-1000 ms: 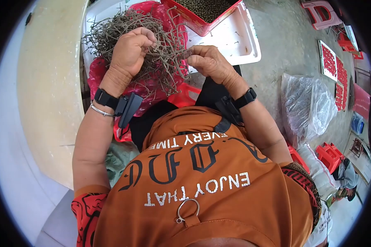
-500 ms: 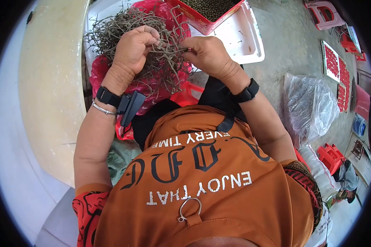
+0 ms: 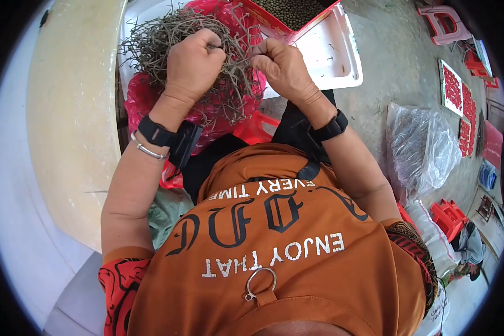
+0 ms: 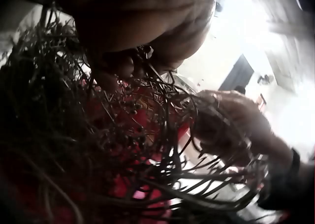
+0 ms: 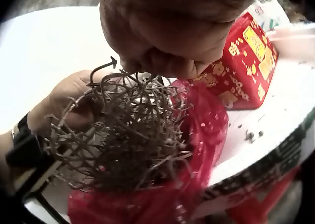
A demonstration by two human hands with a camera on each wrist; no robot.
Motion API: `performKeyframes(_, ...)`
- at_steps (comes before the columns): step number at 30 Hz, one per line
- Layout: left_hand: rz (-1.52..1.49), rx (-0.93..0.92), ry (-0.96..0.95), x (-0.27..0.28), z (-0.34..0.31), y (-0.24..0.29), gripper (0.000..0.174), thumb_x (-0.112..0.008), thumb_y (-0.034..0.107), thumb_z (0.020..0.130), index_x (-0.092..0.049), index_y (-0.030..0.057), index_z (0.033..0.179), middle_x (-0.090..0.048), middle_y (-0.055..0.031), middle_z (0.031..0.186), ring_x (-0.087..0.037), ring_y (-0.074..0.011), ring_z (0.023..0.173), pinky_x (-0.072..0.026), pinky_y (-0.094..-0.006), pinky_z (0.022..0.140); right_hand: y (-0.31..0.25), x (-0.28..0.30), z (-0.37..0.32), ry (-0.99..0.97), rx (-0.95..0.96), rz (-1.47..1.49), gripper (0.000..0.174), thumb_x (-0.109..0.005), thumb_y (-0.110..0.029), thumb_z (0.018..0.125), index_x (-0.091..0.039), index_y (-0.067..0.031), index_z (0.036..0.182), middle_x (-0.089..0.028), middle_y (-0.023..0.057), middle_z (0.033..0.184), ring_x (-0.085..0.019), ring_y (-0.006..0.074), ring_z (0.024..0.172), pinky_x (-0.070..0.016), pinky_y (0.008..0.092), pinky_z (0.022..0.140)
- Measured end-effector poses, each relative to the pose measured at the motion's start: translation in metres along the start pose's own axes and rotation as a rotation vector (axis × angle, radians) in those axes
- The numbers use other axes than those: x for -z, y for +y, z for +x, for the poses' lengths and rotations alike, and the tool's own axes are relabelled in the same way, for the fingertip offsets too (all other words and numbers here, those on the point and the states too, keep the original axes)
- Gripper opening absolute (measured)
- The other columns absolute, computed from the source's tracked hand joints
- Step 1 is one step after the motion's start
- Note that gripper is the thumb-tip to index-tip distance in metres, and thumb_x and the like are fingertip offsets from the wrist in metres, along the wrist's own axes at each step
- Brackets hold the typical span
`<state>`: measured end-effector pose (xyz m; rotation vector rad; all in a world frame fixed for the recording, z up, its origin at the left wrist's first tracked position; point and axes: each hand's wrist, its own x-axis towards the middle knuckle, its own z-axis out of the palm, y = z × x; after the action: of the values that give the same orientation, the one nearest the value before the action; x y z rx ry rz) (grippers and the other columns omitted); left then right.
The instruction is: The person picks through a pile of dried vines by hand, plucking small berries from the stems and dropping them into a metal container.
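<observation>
A tangled heap of dry, grey-brown twiggy stalks rests on a crumpled pink-red plastic bag. My left hand grips some of the stalks over the heap, fingers curled in. Facing it on the right, my right hand pinches at the stalks' right edge with thumb and fingers. The right wrist view shows the curled fingers of the right hand right at the stem tops, with one hooked stalk standing beside them. The fingertips are partly hidden.
A red tin of small round greenish pellets stands in a white foam tray beyond the hands. Left is a pale tabletop. On the floor to the right are a clear plastic bag, red stools and trays of red pieces.
My left hand has shifted slightly right and turned its back upward. The right hand moved in to the stalks, then drew slightly back and up. The head view has drifted a little.
</observation>
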<state>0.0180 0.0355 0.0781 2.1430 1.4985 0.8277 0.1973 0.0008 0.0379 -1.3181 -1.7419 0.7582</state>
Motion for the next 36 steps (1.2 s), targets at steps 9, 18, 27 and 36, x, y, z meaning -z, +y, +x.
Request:
performKeyframes(9, -0.134, -0.564, -0.017, -0.001, 0.003, 0.015, 0.019, -0.066, 0.013, 0.064, -0.062, 0.0125, 0.082, -0.055, -0.0015, 0.068, -0.051, -0.0225, 0.069, -0.0406, -0.0333, 0.066, -0.009, 0.007, -0.002, -0.115, -0.287, 0.844, 0.013, -0.059, -0.018, 0.083, -0.054, -0.0056, 0.082, -0.043, -0.0048, 0.058, -0.034, 0.0032, 0.047, -0.0268, 0.0180, 0.041)
performKeyframes(18, 0.064, -0.400, -0.201, 0.000, -0.002, 0.015, 0.024, -0.070, 0.024, 0.064, -0.062, 0.0126, 0.084, -0.054, -0.0006, 0.069, -0.050, -0.0217, 0.072, -0.0359, -0.0369, 0.073, 0.000, 0.003, -0.004, -0.234, -0.313, 1.206, 0.017, -0.057, -0.019, 0.085, -0.054, -0.0028, 0.088, -0.038, -0.0048, 0.056, -0.031, 0.0041, 0.045, -0.0228, 0.0174, 0.040)
performKeyframes(27, -0.062, -0.324, -0.307, -0.003, -0.001, 0.005, 0.015, -0.070, 0.017, 0.064, -0.065, 0.0098, 0.076, -0.056, -0.0017, 0.070, -0.050, -0.0228, 0.072, -0.0397, -0.0349, 0.072, -0.007, 0.007, -0.003, -0.206, -0.446, 1.149, 0.015, -0.058, -0.017, 0.084, -0.057, -0.0023, 0.088, -0.042, -0.0039, 0.058, -0.034, 0.0043, 0.046, -0.0244, 0.0171, 0.040)
performKeyframes(36, -0.210, -0.030, -0.398, -0.003, -0.002, 0.004, 0.016, -0.070, 0.016, 0.063, -0.066, 0.0063, 0.075, -0.058, -0.0059, 0.072, -0.054, -0.0241, 0.079, -0.0438, -0.0328, 0.075, 0.004, 0.004, -0.003, 0.163, -0.193, 0.576, 0.013, -0.062, -0.015, 0.080, -0.059, -0.0029, 0.082, -0.052, -0.0025, 0.063, -0.041, 0.0033, 0.051, -0.0327, 0.0176, 0.044)
